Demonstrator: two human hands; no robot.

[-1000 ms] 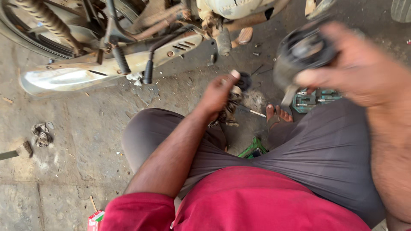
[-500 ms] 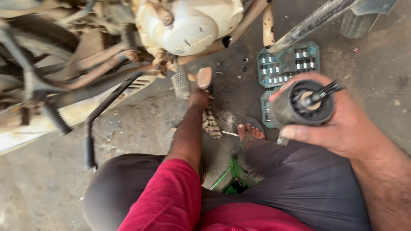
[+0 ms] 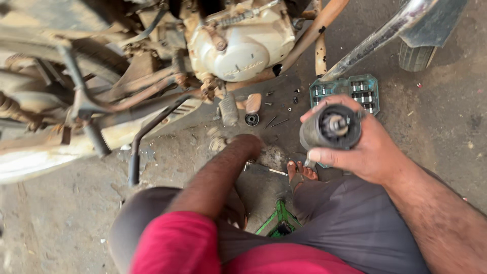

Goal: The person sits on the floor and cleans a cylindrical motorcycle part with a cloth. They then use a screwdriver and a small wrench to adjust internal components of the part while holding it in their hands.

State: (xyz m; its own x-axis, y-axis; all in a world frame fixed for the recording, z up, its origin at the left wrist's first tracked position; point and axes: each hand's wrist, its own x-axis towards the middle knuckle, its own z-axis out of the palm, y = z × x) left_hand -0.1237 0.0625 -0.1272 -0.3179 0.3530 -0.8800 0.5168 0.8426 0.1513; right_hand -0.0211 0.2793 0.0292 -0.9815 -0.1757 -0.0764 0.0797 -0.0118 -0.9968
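Note:
My right hand (image 3: 368,152) is closed around a dark cylindrical motor part (image 3: 331,127), held up with its round end facing me. My left arm stretches forward and down to the floor, and my left hand (image 3: 246,144) is bent under at the wrist, so its fingers are hidden. Just beyond it on the oily concrete lie a small black ring-shaped part (image 3: 251,120), a few loose bolts (image 3: 274,122) and a thin metal tool (image 3: 261,167). A motorcycle engine (image 3: 238,45) stands above them.
An open green socket case (image 3: 355,87) lies behind the held part. A chrome exhaust pipe (image 3: 380,35) and a tyre (image 3: 416,56) are at upper right. The footpeg (image 3: 228,109) and frame tubes (image 3: 142,137) hang low. My sandalled foot (image 3: 302,175) and a green tool (image 3: 279,223) are close.
My left hand has drawn back from the footpeg toward me and bent down at the floor. My right hand still holds the cylinder, a little lower in view.

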